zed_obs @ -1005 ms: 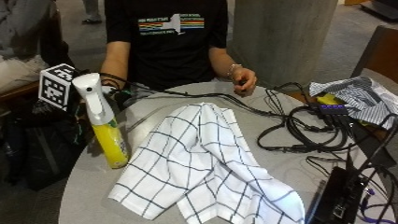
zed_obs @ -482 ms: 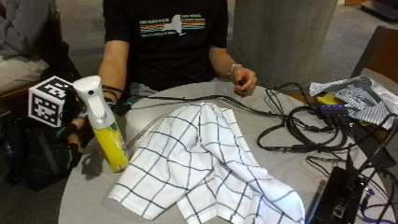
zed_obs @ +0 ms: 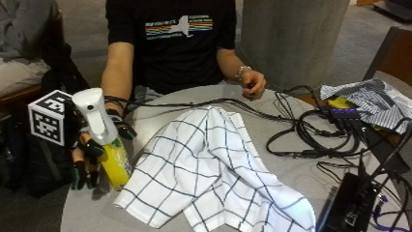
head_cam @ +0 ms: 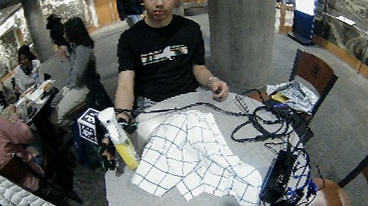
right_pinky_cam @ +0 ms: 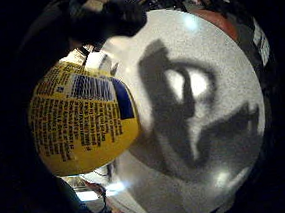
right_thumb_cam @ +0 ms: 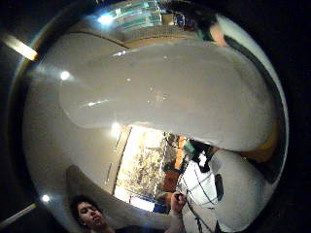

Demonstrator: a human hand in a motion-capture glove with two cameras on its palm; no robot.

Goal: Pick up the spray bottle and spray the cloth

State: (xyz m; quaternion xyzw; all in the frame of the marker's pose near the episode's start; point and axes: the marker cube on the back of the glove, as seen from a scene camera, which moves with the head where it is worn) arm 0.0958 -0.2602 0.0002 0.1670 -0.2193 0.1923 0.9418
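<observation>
The spray bottle (zed_obs: pixel 114 163), white head over a yellow body, stands slightly tilted at the table's left edge, beside the white checked cloth (zed_obs: pixel 206 164). My gloved right hand (zed_obs: pixel 85 166) is on the bottle's far left side. A thumb and finger wrap its neck, and the lower fingers hang down past the body. The yellow label (right_pinky_cam: pixel 78 122) fills much of the little finger side palm view. The white head (right_thumb_cam: pixel 165 92) fills the thumb side palm view, with the cloth (right_thumb_cam: pixel 199 187) beyond. The wide outside view shows the bottle (head_cam: pixel 123 149), hand (head_cam: pixel 108 159) and cloth (head_cam: pixel 188 153) the same way.
The person's bare left hand (zed_obs: pixel 252 83) rests at the round table's (zed_obs: pixel 283 169) far edge. Black cables (zed_obs: pixel 315 130) loop on the right. A striped cloth (zed_obs: pixel 367 96) and a black device (zed_obs: pixel 351 203) lie further right. A concrete pillar (zed_obs: pixel 289 38) stands behind.
My right hand has come down beside the bottle, and its thumb and finger now curl round the neck. The bottle leans a little more. The cloth has not moved.
</observation>
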